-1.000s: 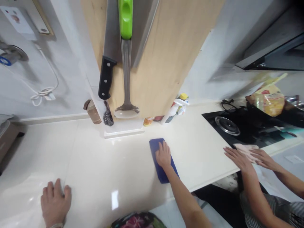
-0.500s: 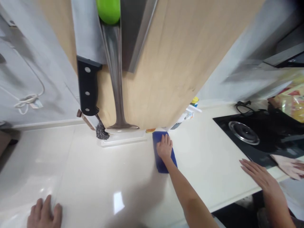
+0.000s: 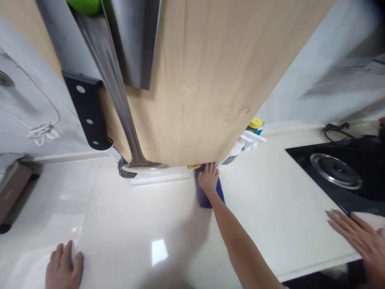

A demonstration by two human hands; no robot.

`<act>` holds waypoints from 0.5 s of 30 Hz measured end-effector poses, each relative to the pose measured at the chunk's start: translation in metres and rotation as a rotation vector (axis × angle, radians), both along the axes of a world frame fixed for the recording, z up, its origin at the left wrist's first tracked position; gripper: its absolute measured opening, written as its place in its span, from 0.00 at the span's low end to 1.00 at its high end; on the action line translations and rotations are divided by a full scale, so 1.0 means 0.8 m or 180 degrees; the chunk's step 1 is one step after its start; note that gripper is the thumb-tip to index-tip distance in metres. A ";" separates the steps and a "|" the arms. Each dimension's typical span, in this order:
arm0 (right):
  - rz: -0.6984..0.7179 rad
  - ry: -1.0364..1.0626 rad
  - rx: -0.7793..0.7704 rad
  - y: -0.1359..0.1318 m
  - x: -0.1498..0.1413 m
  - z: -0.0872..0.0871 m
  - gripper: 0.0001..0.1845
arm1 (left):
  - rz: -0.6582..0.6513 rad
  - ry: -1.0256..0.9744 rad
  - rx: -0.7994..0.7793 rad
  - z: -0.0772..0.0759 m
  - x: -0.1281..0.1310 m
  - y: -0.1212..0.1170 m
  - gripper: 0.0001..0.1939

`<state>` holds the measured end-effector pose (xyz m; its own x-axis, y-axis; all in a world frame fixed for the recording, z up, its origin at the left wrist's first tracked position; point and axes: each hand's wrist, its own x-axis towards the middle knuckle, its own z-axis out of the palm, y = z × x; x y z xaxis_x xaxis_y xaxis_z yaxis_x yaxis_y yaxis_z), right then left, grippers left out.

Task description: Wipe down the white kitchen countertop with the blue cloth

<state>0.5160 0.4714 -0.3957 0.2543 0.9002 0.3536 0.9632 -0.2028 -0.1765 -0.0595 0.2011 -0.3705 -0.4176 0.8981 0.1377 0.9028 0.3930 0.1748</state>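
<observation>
My right hand (image 3: 208, 178) lies flat, fingers stretched out, pressing a blue cloth (image 3: 207, 196) onto the cream countertop (image 3: 144, 224) far back, just under the lower edge of a wooden wall cabinet (image 3: 204, 80). My fingertips sit close to the bottles by the wall. My left hand (image 3: 63, 267) rests palm down on the counter at the near left, fingers apart and holding nothing.
A black-handled knife (image 3: 87, 116) and a steel ladle (image 3: 120, 120) hang in front of the cabinet. A spray bottle (image 3: 240, 146) and steel scourer (image 3: 124, 172) stand at the wall. Black hob (image 3: 337, 172) at right. Another person's hand (image 3: 357, 237) rests at the counter's right edge.
My right hand has pushed the blue cloth away from me, up to the wall under the cabinet. My head moved closer to the cabinet. The other person's hands shifted right.
</observation>
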 end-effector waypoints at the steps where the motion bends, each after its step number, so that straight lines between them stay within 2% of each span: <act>1: 0.0039 0.0006 0.0039 -0.003 0.001 -0.002 0.34 | -0.0001 -0.0029 -0.0042 0.001 0.000 0.000 0.45; 4: 0.0286 -0.0019 0.0162 -0.020 0.013 -0.008 0.32 | 0.0031 -0.0102 -0.0029 0.005 0.003 0.002 0.44; 7: 0.0579 -0.0100 0.0142 -0.052 0.038 -0.012 0.32 | -0.0049 -0.0128 0.0182 0.012 0.012 0.003 0.42; 10: 0.0674 -0.0164 -0.0036 -0.102 0.076 -0.014 0.32 | -0.0078 -0.0127 0.0320 0.018 0.024 0.004 0.41; 13: 0.0579 -0.0247 -0.0239 -0.164 0.119 -0.014 0.33 | -0.0039 -0.0110 0.0526 0.019 0.032 0.006 0.36; 15: 0.0520 -0.0310 -0.0358 -0.206 0.145 -0.013 0.33 | -0.0164 -0.0079 0.0684 0.017 0.033 0.008 0.34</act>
